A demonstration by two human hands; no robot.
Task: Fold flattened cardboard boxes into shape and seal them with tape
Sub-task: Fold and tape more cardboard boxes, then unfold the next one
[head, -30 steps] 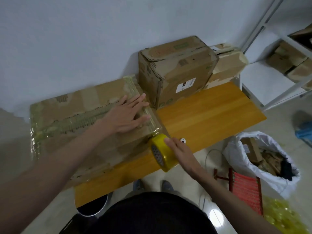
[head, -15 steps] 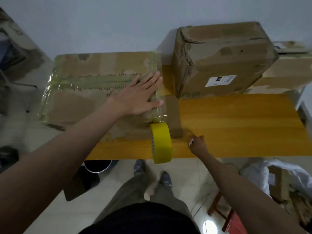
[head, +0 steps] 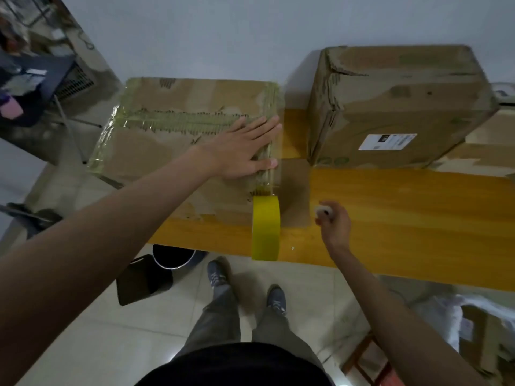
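**Tape roll left dangling while a small tool is picked up**

Wooden bench (head: 404, 218) runs along a pale wall and carries the work: a flat-topped cardboard box (head: 172, 151) at its left end, overhanging the edge, and a taller sealed box (head: 390, 107) standing just to the right. Shiny tape already covers the first box's centre seam and its right edge. The yellow tape roll (head: 266, 228) hangs off the box's near right corner by a strip that is not yet cut, resting against the bench front.

The step in hand looks like severing that strip. To do it well, the taped edge should stay pinned so the strip remains taut, the cut should fall close to the box, and the loose tail should then be smoothed down over the corner. The roll needs watching, since once freed it would likely drop to the tiled floor.

The left hand (head: 242, 151) lies flat, fingers straight and spread, pressing the box top right at its taped right edge; it grips nothing. The right hand (head: 333, 222) sits on the bench just right of the roll, fingers curled around a small whitish object (head: 323, 211). Motion blur hides what that object is; a small cutter is my guess.
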